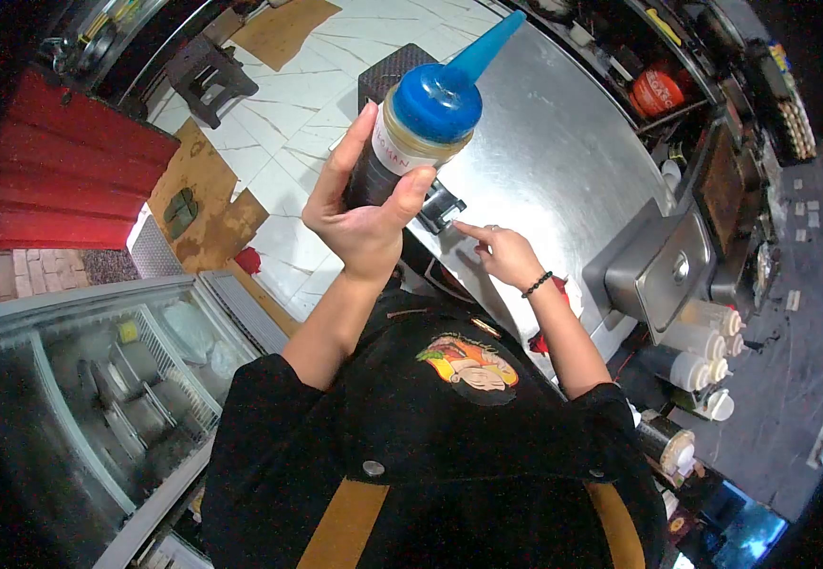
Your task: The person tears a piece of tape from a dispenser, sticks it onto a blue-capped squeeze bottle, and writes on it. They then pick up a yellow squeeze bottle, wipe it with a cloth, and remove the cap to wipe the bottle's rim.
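Note:
My left hand (pixel 364 218) is wrapped round a squeeze bottle (pixel 395 156) with a blue screw cap and a long blue nozzle that points up and right. The bottle is dark in its lower part, and a white label with handwriting is on its side. Over the steel table's near edge, my right hand (pixel 506 254) has its index finger stretched out to a small black device (pixel 440 207), perhaps a tape dispenser. The fingertip is at or against a whitish part of it; contact is hard to tell. My other right fingers are partly curled, with nothing visible in them.
A steel table (pixel 544 114) spans the middle. To the right are a lidded steel container (pixel 667 270) and several squeeze bottles (pixel 701 341). A glass-topped freezer (pixel 137 398) stands at left, with a black stool (pixel 210 81) on the tiled floor behind.

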{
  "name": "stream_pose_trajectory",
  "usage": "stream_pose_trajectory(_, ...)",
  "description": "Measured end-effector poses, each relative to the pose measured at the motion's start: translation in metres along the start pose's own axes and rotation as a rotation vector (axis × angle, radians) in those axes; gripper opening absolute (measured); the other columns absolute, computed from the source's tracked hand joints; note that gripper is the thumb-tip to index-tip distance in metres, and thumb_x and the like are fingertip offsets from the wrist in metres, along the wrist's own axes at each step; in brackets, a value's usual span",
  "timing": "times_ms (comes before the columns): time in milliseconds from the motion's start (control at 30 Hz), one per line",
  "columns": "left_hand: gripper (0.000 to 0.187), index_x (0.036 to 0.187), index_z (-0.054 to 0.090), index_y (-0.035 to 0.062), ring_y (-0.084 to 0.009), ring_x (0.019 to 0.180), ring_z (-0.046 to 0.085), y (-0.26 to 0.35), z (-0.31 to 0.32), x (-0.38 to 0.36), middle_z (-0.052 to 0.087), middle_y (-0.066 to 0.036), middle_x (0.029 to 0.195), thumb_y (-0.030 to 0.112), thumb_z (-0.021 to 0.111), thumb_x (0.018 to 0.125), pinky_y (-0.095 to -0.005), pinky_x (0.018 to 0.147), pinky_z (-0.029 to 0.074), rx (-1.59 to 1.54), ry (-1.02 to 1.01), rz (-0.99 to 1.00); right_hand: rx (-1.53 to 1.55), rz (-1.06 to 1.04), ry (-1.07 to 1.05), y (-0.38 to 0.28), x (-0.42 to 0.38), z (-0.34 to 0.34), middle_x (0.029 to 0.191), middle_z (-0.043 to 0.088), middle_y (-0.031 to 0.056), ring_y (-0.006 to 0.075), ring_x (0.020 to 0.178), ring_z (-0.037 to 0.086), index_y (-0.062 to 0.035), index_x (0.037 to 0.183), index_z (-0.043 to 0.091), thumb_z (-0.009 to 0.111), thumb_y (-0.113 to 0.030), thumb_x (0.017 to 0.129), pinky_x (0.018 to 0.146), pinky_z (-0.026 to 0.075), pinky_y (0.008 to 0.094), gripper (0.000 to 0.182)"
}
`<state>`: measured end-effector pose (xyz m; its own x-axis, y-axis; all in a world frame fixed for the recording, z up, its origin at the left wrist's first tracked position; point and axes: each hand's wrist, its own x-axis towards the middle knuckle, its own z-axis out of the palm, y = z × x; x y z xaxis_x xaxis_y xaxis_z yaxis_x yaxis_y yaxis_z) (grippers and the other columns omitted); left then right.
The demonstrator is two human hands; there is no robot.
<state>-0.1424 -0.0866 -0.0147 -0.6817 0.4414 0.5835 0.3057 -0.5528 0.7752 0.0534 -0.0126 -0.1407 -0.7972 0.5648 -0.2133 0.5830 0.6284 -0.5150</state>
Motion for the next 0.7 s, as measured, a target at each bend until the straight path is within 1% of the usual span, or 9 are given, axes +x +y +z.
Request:
stream_pose_trajectory(100,0.056,0.115,0.056,-0.0018,-0.0153,0.093,0.058,-0.002,-0.002,0.0,0.06,-0.011,0.105,0.005,0.076,0.063,-0.0271,0.083,0.045,0.01,-0.005,0.02,-0.096,0.03,0.014,-0.006,0.001,0.004,0.081,0.06,0.0136,0.03,0.072,0.06,-0.0276,0.123,0.05,0.052,-0.007,0.074,0.065,0.049,0.0406,0.054)
stream_pose_trajectory(200,0.056,0.115,0.055,-0.0016,-0.0156,0.094,0.058,-0.004,-0.003,0.001,0.06,-0.011,0.106,0.005,0.076,0.063,-0.0275,0.084,0.045,-0.005,-0.004,0.03,-0.292,0.03,0.051,-0.019,0.001,0.002,0.078,0.061,0.0137,0.029,0.069,0.061,-0.0207,0.122,0.052,0.049,-0.007,0.076,0.059,0.05,0.0392,0.048)
stream_pose_trajectory(300,0.056,0.115,0.056,-0.0015,-0.0159,0.094,0.058,-0.004,-0.003,0.001,0.06,-0.011,0.106,0.004,0.076,0.063,-0.0281,0.084,0.046,-0.003,-0.009,0.03,-0.431,0.094,0.054,-0.011,0.001,0.028,0.074,0.06,0.0142,0.0278,0.065,0.061,-0.0175,0.126,0.047,0.047,-0.004,0.073,0.055,0.049,0.0381,0.054)
stream_pose_trajectory(400,0.055,0.114,0.056,-0.0014,-0.0163,0.094,0.058,-0.007,-0.005,0.0,0.06,-0.011,0.106,0.004,0.076,0.063,-0.0289,0.083,0.046,0.032,-0.028,0.05,-0.417,0.158,-0.078,0.0,-0.014,0.045,0.073,0.061,0.0146,0.0274,0.066,0.062,-0.0149,0.127,0.045,0.047,-0.007,0.075,0.055,0.049,0.0384,0.053)
stream_pose_trajectory(433,0.055,0.113,0.057,-0.0015,-0.0175,0.093,0.059,-0.003,-0.005,0.0,0.061,-0.012,0.106,0.005,0.076,0.062,-0.0295,0.083,0.046,0.026,-0.032,0.022,-0.404,0.119,-0.041,-0.006,-0.02,0.036,0.074,0.061,0.0144,0.0272,0.067,0.062,-0.0139,0.125,0.045,0.051,-0.007,0.076,0.055,0.049,0.0388,0.05)
stream_pose_trajectory(533,0.057,0.113,0.057,-0.0017,-0.0202,0.093,0.06,-0.011,-0.004,-0.005,0.062,-0.014,0.104,0.006,0.077,0.06,-0.0311,0.083,0.047,0.075,-0.087,0.075,-0.063,0.059,0.225,-0.03,-0.032,-0.018,0.076,0.062,0.0124,0.024,0.064,0.06,-0.0062,0.112,0.049,0.051,-0.005,0.079,0.055,0.048,0.0342,0.034)
stream_pose_trajectory(600,0.054,0.107,0.06,-0.0018,-0.0246,0.093,0.061,-0.006,-0.001,-0.006,0.063,-0.016,0.102,0.009,0.078,0.057,-0.0332,0.081,0.047,0.138,-0.127,0.062,0.249,0.12,0.39,-0.065,-0.046,-0.067,0.075,0.061,0.0093,0.0196,0.057,0.055,-0.0036,0.106,0.049,0.059,0.0,0.075,0.054,0.045,0.0306,0.033)
stream_pose_trajectory(667,0.054,0.105,0.062,-0.0006,-0.0255,0.091,0.062,-0.008,0.006,-0.004,0.064,-0.016,0.1,0.009,0.079,0.055,-0.0324,0.079,0.048,0.145,-0.187,0.166,0.287,-0.041,0.688,-0.092,-0.07,-0.098,0.071,0.06,0.0064,0.0153,0.054,0.049,-0.0031,0.105,0.049,0.064,0.002,0.071,0.053,0.041,0.0261,0.037)
stream_pose_trajectory(700,0.055,0.105,0.062,-0.0001,-0.0258,0.09,0.062,-0.008,0.011,-0.006,0.064,-0.016,0.1,0.01,0.079,0.054,-0.0323,0.078,0.048,0.143,-0.208,0.189,0.31,-0.136,0.725,-0.104,-0.081,-0.113,0.07,0.06,0.0069,0.0149,0.053,0.05,-0.0032,0.099,0.05,0.066,0.002,0.07,0.051,0.04,0.0255,0.033)
